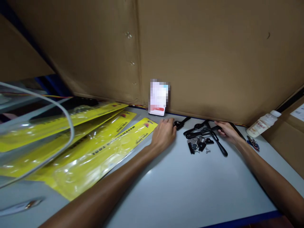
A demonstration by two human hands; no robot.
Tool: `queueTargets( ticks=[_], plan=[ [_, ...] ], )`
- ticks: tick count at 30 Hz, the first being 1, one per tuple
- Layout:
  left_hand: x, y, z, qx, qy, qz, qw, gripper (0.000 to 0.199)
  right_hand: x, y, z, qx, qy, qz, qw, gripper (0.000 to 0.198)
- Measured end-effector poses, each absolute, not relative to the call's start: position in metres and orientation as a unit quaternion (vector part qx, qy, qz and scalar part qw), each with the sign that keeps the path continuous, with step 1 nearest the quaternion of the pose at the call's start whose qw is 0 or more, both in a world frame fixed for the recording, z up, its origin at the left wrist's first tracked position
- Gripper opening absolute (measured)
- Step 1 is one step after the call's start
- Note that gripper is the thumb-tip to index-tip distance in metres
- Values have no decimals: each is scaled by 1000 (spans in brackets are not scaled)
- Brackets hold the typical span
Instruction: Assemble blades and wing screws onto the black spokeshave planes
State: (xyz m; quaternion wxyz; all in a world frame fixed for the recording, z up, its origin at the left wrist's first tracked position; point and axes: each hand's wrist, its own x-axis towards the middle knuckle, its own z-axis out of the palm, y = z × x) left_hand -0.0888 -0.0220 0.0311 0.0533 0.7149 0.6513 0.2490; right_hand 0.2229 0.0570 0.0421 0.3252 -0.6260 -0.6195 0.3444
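A: Hands status, please. Left hand (163, 134) first.

B: Left hand lies palm down on the surface (190, 186), fingers curled loosely, fingertips touching a small black clamp piece (178, 124) near the cardboard wall (213, 57). Whether it actually grips that piece cannot be told. Right hand (226, 130) rests at the right end of the black parts, fingers closed narrowly on the long black arms (201, 129).

A: Which step is in hand?

B: Judged from the layout: gathering or aligning loose components of a black tool at the back edge of the surface. The next move likely calls for a firm pinch on the clamp piece and a steady hold on the arms, so the small hardware beside them is not scattered.

A: Inventory, largest to smallest.

B: One cardboard wall behind the work area. One grey surface. Yellow blister packs (95, 148), at least three, fanned out at the left, well apart from the black parts. One white cable (67, 122) looping over them. One blurred white card (158, 97) leaning on the wall. One white bottle (262, 123) lying at the right. Black arms: three or four, overlapping, exact count unclear. One separate black handle (219, 145) just below them. Small black knobs and screws (198, 146): roughly five, clustered. One small dark item (253, 143) near the bottle, not identifiable.
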Motion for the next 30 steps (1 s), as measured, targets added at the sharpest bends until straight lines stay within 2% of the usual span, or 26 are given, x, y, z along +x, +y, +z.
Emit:
queueTargets(
  ticks=[6, 11, 15, 17, 21, 24, 28, 30],
  plan=[
    [-79, -35, 33, 761, 594, 263, -1, 42, 212, 34, 49, -560, -582, 418, 416, 54],
    [-66, -51, 33, 803, 516, 299, -7, 42, 195, 6, 65, -498, -601, 396, 484, 52],
    [-59, -62, 36, 810, 490, 320, 28, 42, 178, -30, 81, -425, -651, 355, 519, 42],
    [-57, -68, 38, 820, 478, 301, 90, 35, 170, -44, 88, -413, -654, 376, 510, 40],
    [-54, -82, 42, 753, 489, 324, 298, 38, 166, -51, 96, -370, -658, 456, 471, 35],
    [-53, -91, 46, 617, 503, 396, 457, 47, 172, -45, 89, -403, -718, 381, 421, 26],
    [-53, -93, 46, 487, 467, 414, 612, 41, 184, -44, 73, -418, -847, 242, 222, 13],
    [-54, -91, 44, 471, 445, 407, 644, 36, 188, -47, 67, -386, -887, 206, 150, 18]
  ],
)
